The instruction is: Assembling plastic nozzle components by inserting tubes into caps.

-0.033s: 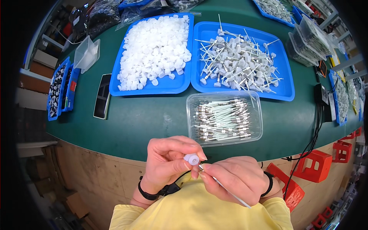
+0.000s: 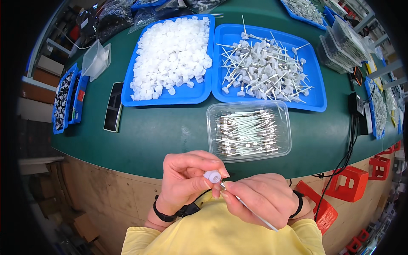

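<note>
Between thumb and fingers, my left hand (image 2: 189, 174) pinches a small translucent white plastic cap (image 2: 212, 176), its open end toward the right. My right hand (image 2: 261, 197) grips a thin metal-tipped rod (image 2: 250, 208) that slants down to the right. The rod's tip is at the cap's opening; whether it touches inside I cannot tell. Just beyond my hands, a clear plastic box (image 2: 285, 146) holds many similar rods. Behind it on the left, a blue tray (image 2: 165, 101) is heaped with white caps. To the right, another blue tray (image 2: 316, 100) holds rods with caps on them.
A phone (image 2: 113, 106) lies left on the green table (image 2: 170, 136). Small blue bins (image 2: 63, 100) and a clear empty container (image 2: 95, 59) stand farther left. Stacked clear boxes (image 2: 340, 46) and black cables (image 2: 352, 140) are right. Red stools (image 2: 348, 182) stand beyond the table edge.
</note>
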Demonstrator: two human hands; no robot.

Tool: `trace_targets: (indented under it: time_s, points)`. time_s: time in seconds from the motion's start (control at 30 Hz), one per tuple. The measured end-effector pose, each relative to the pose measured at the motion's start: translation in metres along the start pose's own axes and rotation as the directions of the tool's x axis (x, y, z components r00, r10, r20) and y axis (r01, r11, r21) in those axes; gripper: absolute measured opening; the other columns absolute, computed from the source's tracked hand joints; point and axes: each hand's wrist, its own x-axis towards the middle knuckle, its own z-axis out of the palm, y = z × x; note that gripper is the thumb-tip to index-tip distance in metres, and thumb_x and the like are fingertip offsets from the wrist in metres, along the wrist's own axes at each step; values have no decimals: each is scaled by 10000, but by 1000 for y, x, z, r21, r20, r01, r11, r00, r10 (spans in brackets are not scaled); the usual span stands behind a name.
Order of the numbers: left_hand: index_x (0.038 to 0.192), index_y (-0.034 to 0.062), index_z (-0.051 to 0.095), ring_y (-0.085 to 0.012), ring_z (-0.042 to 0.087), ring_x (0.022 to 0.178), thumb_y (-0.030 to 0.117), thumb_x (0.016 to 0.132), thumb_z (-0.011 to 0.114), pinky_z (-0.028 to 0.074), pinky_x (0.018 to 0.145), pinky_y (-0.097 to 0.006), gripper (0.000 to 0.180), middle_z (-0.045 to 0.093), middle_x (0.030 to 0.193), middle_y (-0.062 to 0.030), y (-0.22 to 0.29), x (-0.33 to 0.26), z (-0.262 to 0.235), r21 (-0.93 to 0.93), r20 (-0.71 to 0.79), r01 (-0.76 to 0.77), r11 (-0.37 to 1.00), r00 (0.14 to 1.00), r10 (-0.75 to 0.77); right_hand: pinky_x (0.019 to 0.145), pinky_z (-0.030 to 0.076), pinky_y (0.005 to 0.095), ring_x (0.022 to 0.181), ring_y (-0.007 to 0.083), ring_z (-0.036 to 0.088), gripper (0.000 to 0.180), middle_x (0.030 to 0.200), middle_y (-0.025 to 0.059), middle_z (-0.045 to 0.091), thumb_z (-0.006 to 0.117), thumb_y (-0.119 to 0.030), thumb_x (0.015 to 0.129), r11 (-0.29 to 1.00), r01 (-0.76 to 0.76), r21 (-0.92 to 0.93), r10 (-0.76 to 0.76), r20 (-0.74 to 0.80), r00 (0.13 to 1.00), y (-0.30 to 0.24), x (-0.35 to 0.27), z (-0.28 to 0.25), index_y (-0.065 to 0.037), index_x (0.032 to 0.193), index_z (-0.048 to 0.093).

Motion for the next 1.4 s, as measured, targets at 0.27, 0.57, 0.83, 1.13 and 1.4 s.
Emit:
trace_targets:
  time_s: [0.27, 0.57, 0.83, 1.13, 1.4]
  points:
    - [1009, -84, 577, -223, 614, 700, -25, 774, 614, 535, 564, -293, 245, 575, 938, -262, -2, 0, -1, 47, 4, -61, 997, 998, 61, 372, 417, 211, 439, 125, 507, 160, 596, 73, 543, 648, 21, 675, 986, 63, -154, -62, 14, 998, -2, 1, 2, 103, 801, 594]
    - [1007, -88, 583, -240, 615, 705, -54, 764, 608, 533, 582, -299, 247, 575, 938, -263, 0, 0, -4, 94, 8, -81, 992, 997, 81, 370, 412, 211, 436, 123, 502, 152, 583, 74, 531, 636, 32, 678, 986, 43, -162, -38, 32, 999, -5, 3, 4, 107, 800, 587]
    - [1007, -74, 597, -226, 613, 682, -42, 764, 611, 523, 586, -284, 246, 580, 928, -244, 5, 1, -10, 146, 82, -58, 988, 996, 46, 385, 430, 222, 476, 142, 526, 185, 659, 111, 554, 626, 46, 689, 999, 28, -38, -23, 133, 991, -5, 6, 1, 123, 848, 571]
    - [1022, -56, 598, -228, 597, 656, 8, 791, 603, 500, 545, -290, 240, 581, 932, -221, 3, -1, -9, -92, 57, 134, 987, 990, -129, 396, 449, 221, 492, 145, 541, 214, 703, 134, 583, 646, 44, 675, 1000, 5, 2, -5, 163, 987, -6, 8, -1, 119, 861, 571]
    - [1029, -64, 590, -233, 598, 707, -2, 793, 596, 512, 556, -292, 243, 575, 949, -219, 3, 0, -9, -122, 59, 150, 981, 988, -143, 406, 462, 220, 498, 142, 547, 209, 694, 127, 581, 640, 39, 685, 999, 27, -26, -22, 166, 986, -6, 9, -2, 116, 867, 576]
